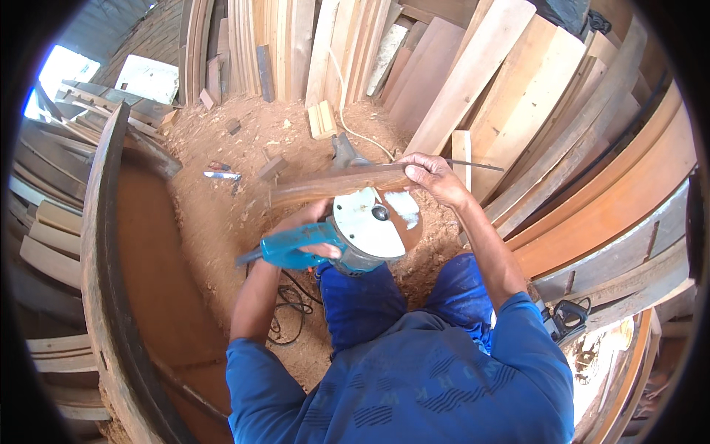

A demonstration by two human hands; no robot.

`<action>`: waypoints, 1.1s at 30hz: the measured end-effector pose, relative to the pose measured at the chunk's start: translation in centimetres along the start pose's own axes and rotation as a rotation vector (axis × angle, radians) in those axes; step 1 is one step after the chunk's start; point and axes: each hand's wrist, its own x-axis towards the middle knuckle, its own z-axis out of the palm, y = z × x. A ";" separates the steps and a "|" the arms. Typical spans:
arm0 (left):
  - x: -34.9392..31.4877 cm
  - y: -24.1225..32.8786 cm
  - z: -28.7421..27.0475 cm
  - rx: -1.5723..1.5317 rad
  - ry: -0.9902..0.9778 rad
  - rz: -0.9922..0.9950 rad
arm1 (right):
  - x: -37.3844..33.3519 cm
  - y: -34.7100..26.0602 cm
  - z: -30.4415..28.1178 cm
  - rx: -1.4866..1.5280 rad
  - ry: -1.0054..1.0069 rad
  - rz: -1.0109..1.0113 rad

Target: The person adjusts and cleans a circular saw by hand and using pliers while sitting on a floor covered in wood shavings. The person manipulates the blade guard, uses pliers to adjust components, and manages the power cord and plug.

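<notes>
My left hand [309, 218] is wrapped around a teal power tool [299, 244], which looks like a disc sander. Its round disc [370, 229], part white and part brown with a dark centre nut, faces up above my lap. A long, slightly curved strip of wood [340, 183] lies along the disc's far edge; whether it touches cannot be told. My right hand [434, 176] pinches the strip near its right end, thumb on top. Beyond those fingers a thin dark piece [477, 165] sticks out to the right. The strip's left end has no hand on it.
Sawdust covers the ground [222, 192], with wood offcuts [322, 120] and a grey tool [346, 152] on it. Boards [510, 96] lean at the back and right. A thick curved plank [111, 244] stands at left. Black cable [292, 307] coils by my left knee. A dark tool [571, 317] sits right.
</notes>
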 end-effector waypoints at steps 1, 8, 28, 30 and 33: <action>-0.1 -1.7 -0.4 -0.079 0.006 0.044 | 0.0 -0.2 0.4 -0.083 0.052 0.017; -10.0 -14.3 -2.2 -0.926 0.982 -0.135 | -0.2 -2.3 6.9 -0.337 0.167 0.132; -6.2 2.3 -1.3 0.332 0.814 -0.710 | -6.9 -3.4 16.1 -0.599 0.097 -0.162; -5.2 2.2 -1.3 0.396 0.804 -0.745 | -7.3 -2.4 15.9 -0.636 0.130 -0.456; -3.5 3.9 -1.3 0.485 0.731 -0.827 | -7.4 -2.5 13.7 -0.293 -0.011 -0.207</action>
